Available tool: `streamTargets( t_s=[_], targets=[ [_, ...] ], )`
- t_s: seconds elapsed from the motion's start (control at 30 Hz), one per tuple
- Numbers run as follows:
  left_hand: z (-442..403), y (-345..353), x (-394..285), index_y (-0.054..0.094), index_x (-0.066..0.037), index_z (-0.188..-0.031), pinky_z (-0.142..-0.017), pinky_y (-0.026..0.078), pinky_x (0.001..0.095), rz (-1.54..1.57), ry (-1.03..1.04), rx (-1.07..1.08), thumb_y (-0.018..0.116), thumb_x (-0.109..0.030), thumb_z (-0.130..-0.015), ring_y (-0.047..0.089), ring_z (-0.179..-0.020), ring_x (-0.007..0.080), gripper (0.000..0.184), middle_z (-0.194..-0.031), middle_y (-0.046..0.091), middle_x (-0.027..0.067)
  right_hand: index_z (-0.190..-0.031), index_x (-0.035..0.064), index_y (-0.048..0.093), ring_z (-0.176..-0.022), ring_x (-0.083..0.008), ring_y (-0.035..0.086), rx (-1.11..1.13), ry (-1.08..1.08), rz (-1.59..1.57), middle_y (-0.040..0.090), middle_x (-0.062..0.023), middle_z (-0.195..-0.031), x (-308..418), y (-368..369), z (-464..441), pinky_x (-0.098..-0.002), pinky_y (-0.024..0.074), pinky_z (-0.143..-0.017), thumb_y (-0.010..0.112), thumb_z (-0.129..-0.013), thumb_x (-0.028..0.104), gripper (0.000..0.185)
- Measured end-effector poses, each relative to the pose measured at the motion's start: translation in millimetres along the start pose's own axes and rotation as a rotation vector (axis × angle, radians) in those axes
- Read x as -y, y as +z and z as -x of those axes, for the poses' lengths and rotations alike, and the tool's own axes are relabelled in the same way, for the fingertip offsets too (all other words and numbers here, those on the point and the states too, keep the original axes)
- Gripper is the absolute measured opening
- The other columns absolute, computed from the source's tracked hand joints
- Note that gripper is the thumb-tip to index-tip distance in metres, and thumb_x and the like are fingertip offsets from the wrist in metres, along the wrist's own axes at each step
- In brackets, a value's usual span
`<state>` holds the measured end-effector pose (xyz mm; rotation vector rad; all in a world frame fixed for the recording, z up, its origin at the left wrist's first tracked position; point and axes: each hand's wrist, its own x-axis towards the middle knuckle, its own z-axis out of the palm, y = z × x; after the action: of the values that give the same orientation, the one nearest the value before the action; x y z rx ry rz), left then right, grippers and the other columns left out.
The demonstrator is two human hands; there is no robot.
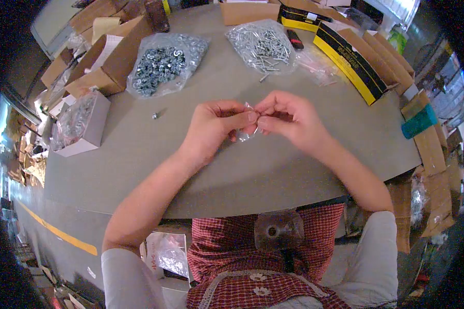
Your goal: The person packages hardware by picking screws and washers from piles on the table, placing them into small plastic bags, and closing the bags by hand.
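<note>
Between my two hands is a small clear plastic bag (247, 136), pinched near its upper edge. My left hand (216, 122) grips one side with thumb and fingers closed. Opposite it, my right hand (290, 117) pinches the other side, fingertips almost touching those of the left. Whatever the bag contains is hidden by my fingers. A small metal fitting (156, 116) lies alone on the table to the left. Beyond my hands, a single bolt (264, 79) rests near a clear bag of long metal bolts (260, 47).
A clear bag of round metal fittings (162, 64) lies at the back left of the grey table (139, 170). A white box (87, 126) of filled bags sits at the left edge. Black-yellow cartons (353, 64) stand at the back right, near small pinkish plastic bags (319, 67).
</note>
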<state>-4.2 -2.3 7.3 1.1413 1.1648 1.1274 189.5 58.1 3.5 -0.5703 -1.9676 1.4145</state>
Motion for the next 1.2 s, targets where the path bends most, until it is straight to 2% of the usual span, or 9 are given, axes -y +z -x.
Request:
streamTargets(
  t_s=[0.27,0.37,0.57,0.67,0.77,0.97,1.07,1.17,1.2],
  targets=[
    [0,-1,6,0.068,-0.001,-0.098,-0.056,0.04,0.0205,-0.077,0.053,0.002,0.067,-0.013,-0.082,0.056,-0.065,0.0075,0.02,-0.078,0.067,0.0036,-0.1,0.0016,0.059,-0.077,-0.0108,0.064,-0.017,0.021,0.031,0.068,-0.0056,-0.084,-5,0,0,-0.0258,0.0519,-0.068,0.064,-0.085,0.004,0.016],
    [-2,-1,8,0.067,-0.002,-0.09,-0.057,0.041,0.0207,-0.075,0.097,-0.015,0.065,-0.011,-0.081,0.057,-0.068,0.0057,0.013,-0.076,0.066,0.0015,-0.1,0.0016,0.059,-0.08,-0.0147,0.066,-0.014,-0.003,0.045,0.068,-0.0075,-0.087,-5,0,0,-0.0289,0.0533,-0.07,0.065,-0.084,0.006,0.018],
    [-7,1,19,0.063,-0.002,-0.086,-0.062,0.044,0.0226,-0.112,0.24,-0.063,0.066,-0.009,-0.082,0.057,-0.071,0.0075,0.009,-0.079,0.065,0.0027,-0.103,0.0035,0.056,-0.084,-0.0226,0.068,-0.028,-0.182,0.335,0.068,-0.0112,-0.092,5,11,4,-0.0345,0.0541,-0.074,0.069,-0.083,0.012,0.025],
    [-7,3,19,0.06,-0.006,-0.083,-0.061,0.042,0.0221,-0.15,0.268,-0.046,0.065,-0.011,-0.086,0.055,-0.069,0.0076,0.007,-0.078,0.063,0.0,-0.104,0.0038,0.055,-0.082,-0.0214,0.068,-0.025,-0.159,0.291,0.068,-0.0103,-0.089,-1,10,3,-0.0339,0.0539,-0.074,0.068,-0.083,0.011,0.026],
    [-3,4,14,0.063,-0.001,-0.086,-0.062,0.044,0.022,-0.087,0.178,-0.006,0.065,-0.008,-0.083,0.056,-0.071,0.0061,0.007,-0.078,0.064,0.0009,-0.101,0.004,0.055,-0.078,-0.0214,0.068,-0.038,-0.058,0.226,0.068,-0.0089,-0.084,1,7,3,-0.0343,0.0537,-0.07,0.068,-0.082,0.011,0.024],
    [-1,5,14,0.06,-0.006,-0.082,-0.061,0.041,0.0217,-0.197,0.225,-0.04,0.063,-0.007,-0.082,0.052,-0.069,0.0055,0.003,-0.074,0.059,-0.0021,-0.083,0.004,0.058,-0.064,-0.0211,0.066,-0.04,0.027,0.326,0.064,-0.0097,-0.07,2,2,4,-0.0348,0.0495,-0.057,0.066,-0.08,0.015,0.014],
    [2,7,14,0.059,-0.005,-0.079,-0.06,0.041,0.0212,-0.439,0.369,-0.089,0.062,-0.006,-0.08,0.051,-0.068,0.0044,0.003,-0.072,0.057,-0.0035,-0.075,0.0038,0.058,-0.06,-0.0209,0.063,-0.062,-0.155,0.688,0.061,-0.0117,-0.065,10,4,5,-0.0358,0.0479,-0.056,0.065,-0.078,0.02,0.017],
    [10,4,-3,0.059,-0.004,-0.076,-0.06,0.04,0.021,-0.7,0.277,-0.161,0.061,-0.005,-0.078,0.05,-0.066,0.0039,0.004,-0.071,0.057,-0.0043,-0.072,0.0038,0.058,-0.059,-0.0244,0.062,-0.22,-0.082,0.894,0.06,-0.0135,-0.064,21,-4,4,-0.0386,0.0479,-0.056,0.065,-0.077,0.021,0.019],
    [9,2,-2,0.059,-0.003,-0.075,-0.057,0.04,0.0218,-0.617,0.284,-0.175,0.062,-0.006,-0.077,0.049,-0.064,0.0036,0.005,-0.068,0.056,-0.004,-0.073,0.0037,0.058,-0.06,-0.0257,0.062,-0.211,-0.062,0.793,0.061,-0.0136,-0.065,21,-8,4,-0.0391,0.048,-0.056,0.065,-0.077,0.02,0.019]
  ],
)
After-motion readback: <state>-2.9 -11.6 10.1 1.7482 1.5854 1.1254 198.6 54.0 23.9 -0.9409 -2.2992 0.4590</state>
